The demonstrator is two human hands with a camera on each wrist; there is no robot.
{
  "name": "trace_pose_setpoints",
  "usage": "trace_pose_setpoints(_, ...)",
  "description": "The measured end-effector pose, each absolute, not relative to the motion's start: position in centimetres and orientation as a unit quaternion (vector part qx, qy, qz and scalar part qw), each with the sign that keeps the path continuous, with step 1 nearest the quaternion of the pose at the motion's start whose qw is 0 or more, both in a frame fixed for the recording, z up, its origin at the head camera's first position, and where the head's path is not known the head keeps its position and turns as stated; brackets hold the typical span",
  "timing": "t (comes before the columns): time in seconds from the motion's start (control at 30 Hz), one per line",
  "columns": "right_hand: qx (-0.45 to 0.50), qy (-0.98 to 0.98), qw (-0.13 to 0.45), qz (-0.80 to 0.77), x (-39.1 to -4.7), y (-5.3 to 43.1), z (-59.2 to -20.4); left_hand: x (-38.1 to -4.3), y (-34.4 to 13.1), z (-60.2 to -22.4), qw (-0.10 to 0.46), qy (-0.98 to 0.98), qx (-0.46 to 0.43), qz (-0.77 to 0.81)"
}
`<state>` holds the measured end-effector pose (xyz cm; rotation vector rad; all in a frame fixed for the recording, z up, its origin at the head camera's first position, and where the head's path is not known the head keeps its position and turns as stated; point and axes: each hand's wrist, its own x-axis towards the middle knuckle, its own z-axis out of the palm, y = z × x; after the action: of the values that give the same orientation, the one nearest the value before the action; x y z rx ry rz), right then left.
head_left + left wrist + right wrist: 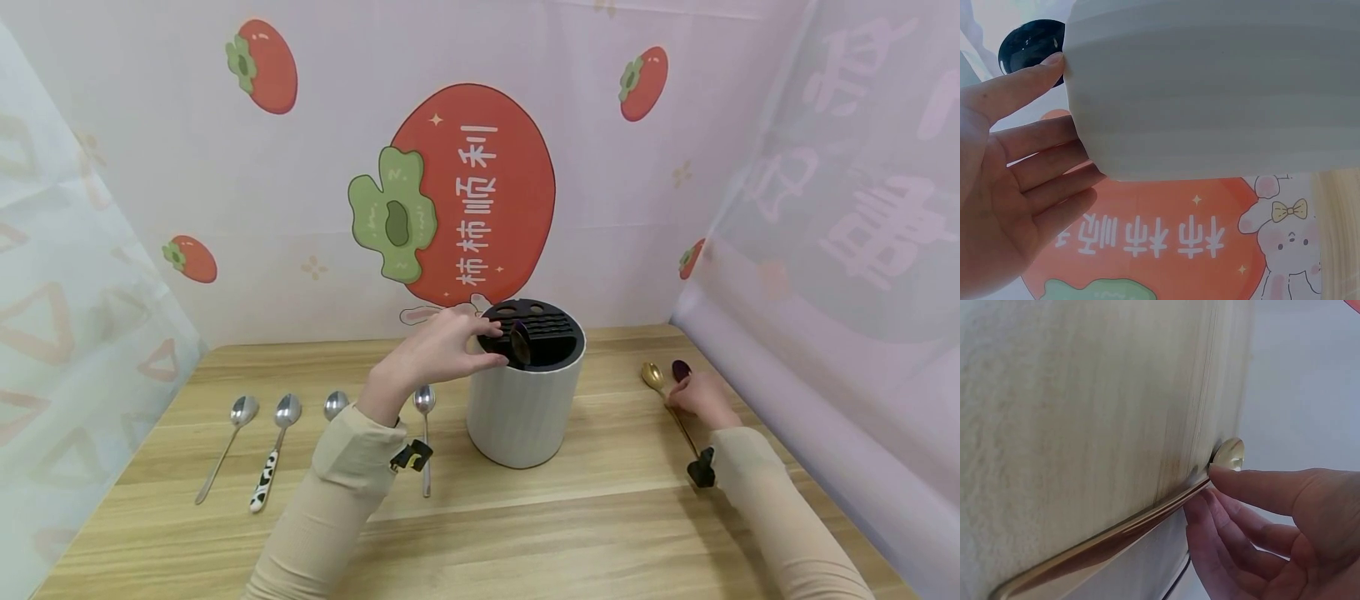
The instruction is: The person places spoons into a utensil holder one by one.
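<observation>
Head view: left fingers (483, 363) apart beside dark spoon (520, 345) in white holder (517, 417), right fingers (684, 395) around gold spoon (653, 376)

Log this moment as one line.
left hand: at dark spoon in holder; right hand: pinches gold spoon; silver spoons: on table

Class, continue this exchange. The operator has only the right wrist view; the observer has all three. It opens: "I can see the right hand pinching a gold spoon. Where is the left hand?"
Observer: The left hand is at the top of a white holder.
Operator: Is anything sticking out of the holder?
Observer: Yes, a dark spoon, bowl up.
Operator: And what lies on the table left of the holder?
Observer: Four spoons with silver bowls.
</observation>
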<state>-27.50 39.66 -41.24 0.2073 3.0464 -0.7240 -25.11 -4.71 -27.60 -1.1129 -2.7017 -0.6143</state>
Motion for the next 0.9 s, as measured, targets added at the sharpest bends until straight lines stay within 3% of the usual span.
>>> trace_pose_setpoints(0.33, 0.078, 0.960, 0.049, -0.266, -27.8, 40.0, -41.3, -25.2, -4.7, -27.7, 0.085, -0.901, -0.378, -0.197)
trace_pose_setpoints(0.9, 0.111, 0.941, 0.081, -0.311, -28.8, 40.5, -41.9, -25.1, -4.7, -27.6, 0.080, -0.901, -0.377, -0.202)
